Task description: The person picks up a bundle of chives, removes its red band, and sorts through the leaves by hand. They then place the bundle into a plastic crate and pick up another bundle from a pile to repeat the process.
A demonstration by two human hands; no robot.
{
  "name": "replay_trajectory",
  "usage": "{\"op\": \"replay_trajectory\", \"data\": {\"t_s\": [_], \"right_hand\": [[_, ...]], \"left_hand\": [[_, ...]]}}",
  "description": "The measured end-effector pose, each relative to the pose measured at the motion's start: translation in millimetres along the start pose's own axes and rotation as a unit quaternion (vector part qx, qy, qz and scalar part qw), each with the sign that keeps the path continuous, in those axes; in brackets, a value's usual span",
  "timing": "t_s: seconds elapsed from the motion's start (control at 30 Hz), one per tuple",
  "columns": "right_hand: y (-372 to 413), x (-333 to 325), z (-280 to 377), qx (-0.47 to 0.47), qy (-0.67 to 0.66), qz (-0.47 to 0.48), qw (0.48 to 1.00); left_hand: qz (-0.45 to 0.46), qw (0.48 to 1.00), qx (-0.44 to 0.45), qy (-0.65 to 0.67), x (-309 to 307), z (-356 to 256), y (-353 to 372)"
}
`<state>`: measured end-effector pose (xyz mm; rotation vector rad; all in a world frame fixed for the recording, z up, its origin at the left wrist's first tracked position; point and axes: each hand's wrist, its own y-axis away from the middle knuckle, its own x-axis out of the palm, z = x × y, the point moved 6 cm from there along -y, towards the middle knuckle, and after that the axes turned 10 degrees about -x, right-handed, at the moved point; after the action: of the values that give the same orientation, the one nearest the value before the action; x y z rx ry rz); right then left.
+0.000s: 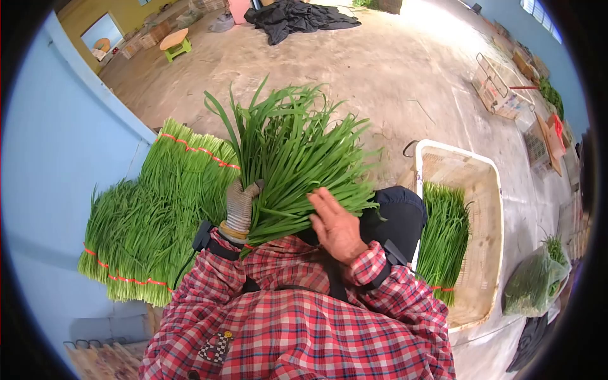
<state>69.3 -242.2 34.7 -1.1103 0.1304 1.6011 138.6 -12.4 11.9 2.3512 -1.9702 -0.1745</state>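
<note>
A big loose bunch of green garlic chives (304, 152) fans out over my lap, leaf tips pointing away from me. My left hand (239, 206), in a grey knitted glove, is wrapped round the left side of the bunch. Bare, with fingers stretched out, my right hand (337, 229) rests against the leaves on the lower right. Left of me, tied bundles of chives (171, 196) lie stacked, bound with red bands. On my right, a white plastic crate (491, 190) holds another bundle of chives (443, 234) with a red tie. The bunch's lower ends are mostly hidden.
A blue wall (69, 126) runs along my left. At the right stand a clear plastic bag of greens (535, 282), a cardboard box (543, 142) and a white basket (497, 88). Farther off are a black sheet (297, 19) and a small stool (175, 41).
</note>
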Motion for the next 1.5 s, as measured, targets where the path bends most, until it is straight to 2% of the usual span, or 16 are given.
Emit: {"op": "replay_trajectory", "data": {"t_s": [0.1,0.2,0.33,0.57,0.63,0.73,0.83,0.9,1.03,1.1,1.17,1.23,1.27,1.3,1.37,1.5], "right_hand": [[-9,-42,-16,0.004,-0.040,-0.177,0.983],[-27,-75,-21,-0.022,0.002,-0.211,0.977],[-46,-58,-21,0.001,-0.010,-0.094,0.996],[-58,-15,-15,-0.034,0.106,-0.010,0.994],[-61,-15,-17,-0.054,0.112,-0.041,0.991],[-56,-23,-48,0.075,-0.230,-0.214,0.946],[-51,-39,-70,0.122,-0.295,-0.217,0.923],[-50,-49,-53,0.109,-0.235,-0.189,0.947],[-50,-27,-3,0.029,-0.198,-0.062,0.978],[-38,-4,13,-0.096,-0.173,0.006,0.980],[-9,14,7,-0.083,-0.171,0.061,0.980],[19,26,4,-0.059,-0.177,0.117,0.975],[36,31,3,-0.039,-0.178,0.166,0.969],[52,36,2,-0.022,-0.177,0.217,0.960],[80,51,-12,-0.044,-0.215,0.205,0.954],[85,33,-15,0.013,-0.247,0.190,0.950]], "left_hand": [[-0.009,1.000,0.027,0.003,-3,6,-2],[-0.019,1.000,0.018,-0.007,2,-7,9],[0.004,0.999,0.033,0.005,2,1,4],[-0.010,0.999,0.025,-0.019,0,4,3],[-0.019,0.999,0.031,-0.029,-1,3,2],[-0.024,0.999,0.040,-0.005,-4,10,-2],[-0.048,0.995,0.057,-0.070,-12,13,-8],[-0.085,0.963,0.137,-0.214,-9,-27,-4],[-0.104,0.923,0.228,-0.293,-2,-62,-4],[-0.094,0.836,0.352,-0.410,24,-70,8],[-0.010,0.825,0.331,-0.457,42,-44,14],[0.054,0.679,0.285,-0.675,72,-21,37],[0.078,0.657,0.260,-0.703,71,-1,41],[0.095,0.654,0.257,-0.705,71,7,47],[0.084,0.660,0.307,-0.680,72,8,59],[0.078,0.688,0.284,-0.663,65,9,57]]}}
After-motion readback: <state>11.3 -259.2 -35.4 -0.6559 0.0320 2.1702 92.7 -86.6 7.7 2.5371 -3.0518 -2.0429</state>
